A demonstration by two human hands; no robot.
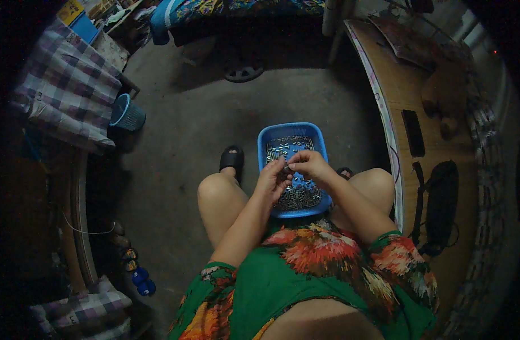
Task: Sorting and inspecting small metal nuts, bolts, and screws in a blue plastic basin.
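A blue plastic basket (265, 134) stands between my knees, with many small shiny metal pieces (296, 198) in it. They lie thickest at its near end, and more are spread at the far end. Above the basket my left hand (274, 177) is curled, thumb and fingers closed around something small and dark. My right hand (309, 164) meets it from the right, thumb and forefinger pinched at the left fingertips. What the fingers grip is too small to name.
On the right a wooden table (410, 187) bears a dark phone-like slab (412, 133) and a black bag (443, 198). At left are a checked cloth (73, 85), a blue-green wastebasket (129, 115) and blue shoes (142, 281) on the floor. A round grey base (244, 73) lies ahead.
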